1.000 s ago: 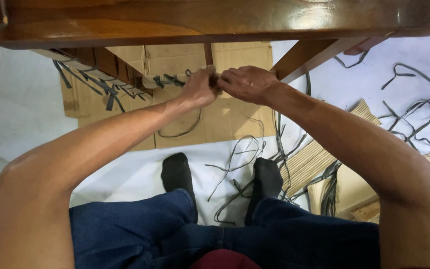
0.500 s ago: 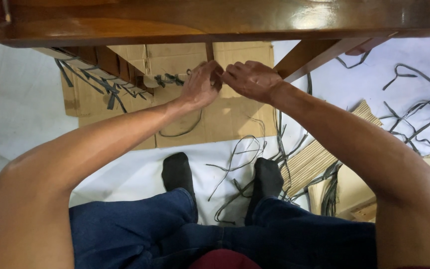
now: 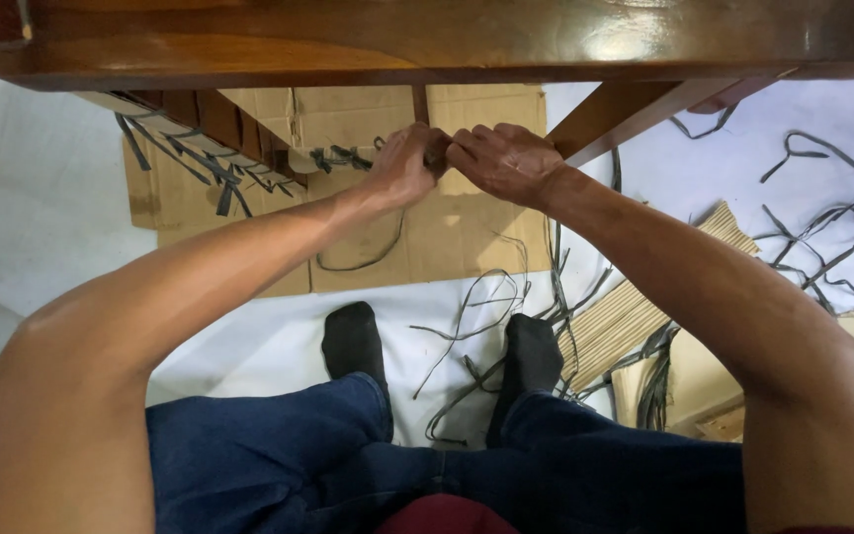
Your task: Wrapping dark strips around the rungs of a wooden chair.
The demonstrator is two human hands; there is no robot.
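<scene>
Pinching together at 12 o'clock: left hand [image 3: 405,166] and right hand [image 3: 503,161], knuckles almost touching, fingers of both curled tight around a thin dark strip [image 3: 434,150] right at the foot of a narrow wooden slat [image 3: 419,103]. Only a short bit of strip visible between the fingertips (rest hidden by the fingers), so long axis hard to read; seemingly running 9 to 3 across the gap between the hands. Slat itself upright in view, long axis 12 to 6, top end vanishing under the glossy brown wooden frame [image 3: 427,40] spanning the whole upper edge. Slanted wooden leg [image 3: 625,117] at 1 o'clock, pointing toward 7. More dark strips knotted along a pale rail [image 3: 333,158] at 11 o'clock, loose ends dangling toward 7. Below the hands, flattened cardboard sheets [image 3: 467,232] on a white floor covering [image 3: 42,218], one loose strip curled on the cardboard. Scattered dark offcuts [image 3: 822,237] at 3 o'clock, a bundle of pale ribbed material [image 3: 625,321] at 4. Two dark-socked feet [image 3: 353,341] at 6, blue denim legs beneath.
</scene>
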